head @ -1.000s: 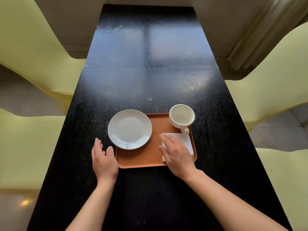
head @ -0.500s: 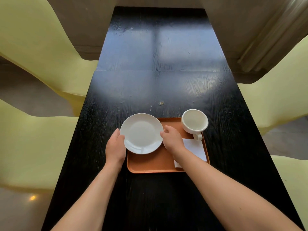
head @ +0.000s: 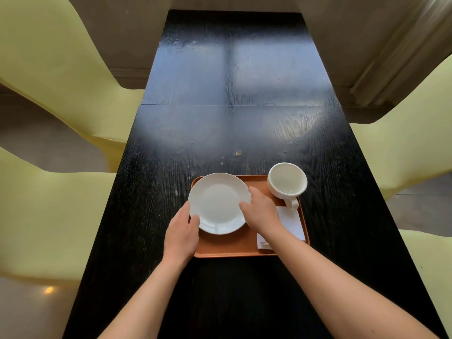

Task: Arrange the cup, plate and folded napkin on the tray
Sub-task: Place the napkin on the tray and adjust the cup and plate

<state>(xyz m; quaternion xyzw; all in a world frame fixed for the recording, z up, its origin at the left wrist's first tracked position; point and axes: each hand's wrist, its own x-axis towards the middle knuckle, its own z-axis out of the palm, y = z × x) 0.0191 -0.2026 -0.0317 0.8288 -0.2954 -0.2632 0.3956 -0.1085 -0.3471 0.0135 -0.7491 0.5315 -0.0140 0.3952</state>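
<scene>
A white round plate (head: 219, 203) lies over the left part of the orange tray (head: 230, 244), its left rim just past the tray's edge. My left hand (head: 182, 231) grips the plate's near-left rim. My right hand (head: 260, 212) holds its right rim with the thumb on top. A white cup (head: 286, 182) stands on the tray's far right corner, handle toward me. A folded white napkin (head: 292, 222) lies on the tray's right side below the cup, partly hidden by my right wrist.
The tray sits on a long black wooden table (head: 234, 133). A small crumb (head: 237, 153) lies beyond the tray. Pale yellow chairs (head: 49, 77) flank the table on both sides.
My right hand left the napkin and took the plate's right rim; my left hand took its left rim. The plate has shifted right, further onto the tray.
</scene>
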